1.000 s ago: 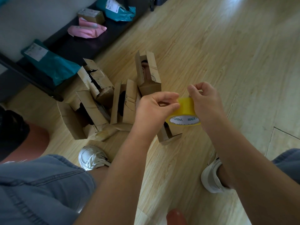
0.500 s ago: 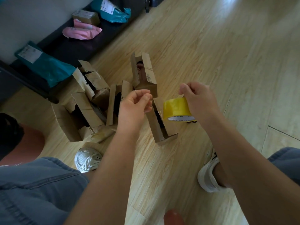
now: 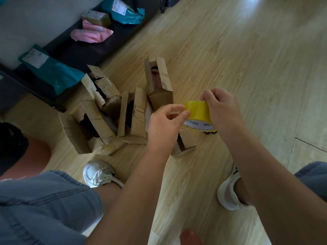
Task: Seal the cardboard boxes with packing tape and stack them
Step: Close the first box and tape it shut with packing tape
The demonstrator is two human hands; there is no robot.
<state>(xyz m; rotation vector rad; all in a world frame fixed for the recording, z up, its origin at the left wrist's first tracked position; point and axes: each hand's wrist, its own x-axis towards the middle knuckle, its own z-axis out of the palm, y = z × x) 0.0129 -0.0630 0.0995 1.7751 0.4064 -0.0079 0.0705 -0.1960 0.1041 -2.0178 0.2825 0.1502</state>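
The yellow tape roll point(image 3: 197, 112) is held above the wooden floor point(image 3: 247, 59), over the nearest of the open cardboard boxes point(image 3: 137, 112). It is gripped from the right by the right hand point(image 3: 223, 110), the fingers curled over its top and the forearm angled in from the near right. Its left edge is pinched between thumb and forefinger of the left hand point(image 3: 163, 125), the other fingers loosely curled.

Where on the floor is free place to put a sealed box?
Bare floor lies right of the open cardboard boxes, beyond the packing tape in the right hand. Another bare strip lies between the white shoes. Crowded: left of the boxes, toward the dark bench with parcels.
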